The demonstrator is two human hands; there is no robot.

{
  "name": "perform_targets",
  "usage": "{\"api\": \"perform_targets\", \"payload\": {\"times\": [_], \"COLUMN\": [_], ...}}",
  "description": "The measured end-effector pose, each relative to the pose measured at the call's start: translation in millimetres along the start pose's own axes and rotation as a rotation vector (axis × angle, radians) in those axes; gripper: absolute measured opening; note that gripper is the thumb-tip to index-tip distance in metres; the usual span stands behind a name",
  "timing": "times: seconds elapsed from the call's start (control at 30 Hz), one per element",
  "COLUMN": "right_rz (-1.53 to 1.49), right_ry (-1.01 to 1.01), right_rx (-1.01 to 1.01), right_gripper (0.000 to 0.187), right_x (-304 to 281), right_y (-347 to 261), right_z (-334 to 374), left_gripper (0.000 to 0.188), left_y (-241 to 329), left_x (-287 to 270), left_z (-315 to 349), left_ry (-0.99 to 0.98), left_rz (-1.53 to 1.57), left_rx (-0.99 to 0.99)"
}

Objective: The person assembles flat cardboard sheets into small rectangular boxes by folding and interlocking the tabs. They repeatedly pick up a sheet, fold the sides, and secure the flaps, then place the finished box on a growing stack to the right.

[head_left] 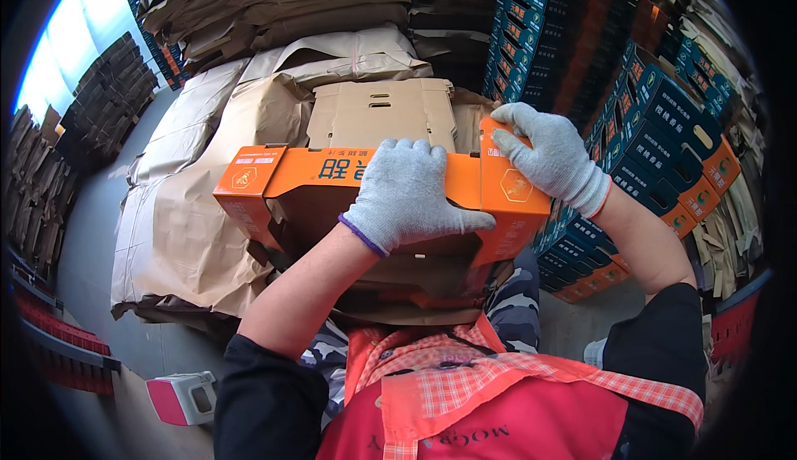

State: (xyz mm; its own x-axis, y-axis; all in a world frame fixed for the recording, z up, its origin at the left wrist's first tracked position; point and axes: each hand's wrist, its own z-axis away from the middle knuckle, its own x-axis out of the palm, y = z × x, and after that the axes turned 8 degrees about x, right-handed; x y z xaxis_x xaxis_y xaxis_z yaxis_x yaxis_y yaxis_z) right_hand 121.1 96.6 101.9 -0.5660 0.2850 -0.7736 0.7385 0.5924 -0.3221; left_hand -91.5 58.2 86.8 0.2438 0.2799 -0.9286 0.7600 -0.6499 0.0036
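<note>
An orange cardboard box point(324, 163) is in front of me, tilted, its brown inside partly showing toward my body. My left hand point(407, 186), in a pale grey knit glove, is closed over the middle of the box's orange side wall. Its fingers reach across the top edge, and its thumb lies along the inner side toward the right. At the right corner my right hand point(548, 153), gloved alike, grips the upright orange corner piece between thumb and fingers. Just behind the box lies a flat brown cardboard blank point(382, 115) with slots. My left hand hides part of the wall.
Paper-wrapped bundles point(199, 219) lie under and behind the box. Tall stacks of dark green and orange boxes point(656, 144) stand at the right. Brown cardboard stacks point(108, 95) are at the far left. A white and pink step stool point(183, 398) stands on the floor at lower left.
</note>
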Motion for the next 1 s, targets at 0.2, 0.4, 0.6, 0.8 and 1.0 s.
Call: {"api": "perform_targets", "payload": {"times": [0.2, 0.4, 0.6, 0.8, 1.0], "right_rz": [0.446, 0.541, 0.302, 0.282, -0.115], "right_ry": [-0.377, -0.447, -0.263, -0.559, -0.588], "right_rx": [-0.178, -0.151, -0.115, -0.031, 0.111], "right_gripper": [0.039, 0.026, 0.035, 0.028, 0.051], "right_x": [-12, 26, 28, 57, 31], "right_y": [-5, -22, -28, -13, -62], "right_z": [-24, -42, -25, -43, -25], "left_gripper": [0.088, 0.087, 0.086, 0.095, 0.072], "left_y": [1, 4, 8, 19, -12], "left_x": [3, 6, 2, 5, 11], "left_z": [7, 9, 17, 27, 43], "left_ry": [-0.038, 0.011, 0.052, 0.119, 0.814], "left_rz": [0.08, 0.124, 0.094, 0.104, 1.081], "left_rx": [-0.009, -0.004, -0.01, -0.001, -0.04]}}
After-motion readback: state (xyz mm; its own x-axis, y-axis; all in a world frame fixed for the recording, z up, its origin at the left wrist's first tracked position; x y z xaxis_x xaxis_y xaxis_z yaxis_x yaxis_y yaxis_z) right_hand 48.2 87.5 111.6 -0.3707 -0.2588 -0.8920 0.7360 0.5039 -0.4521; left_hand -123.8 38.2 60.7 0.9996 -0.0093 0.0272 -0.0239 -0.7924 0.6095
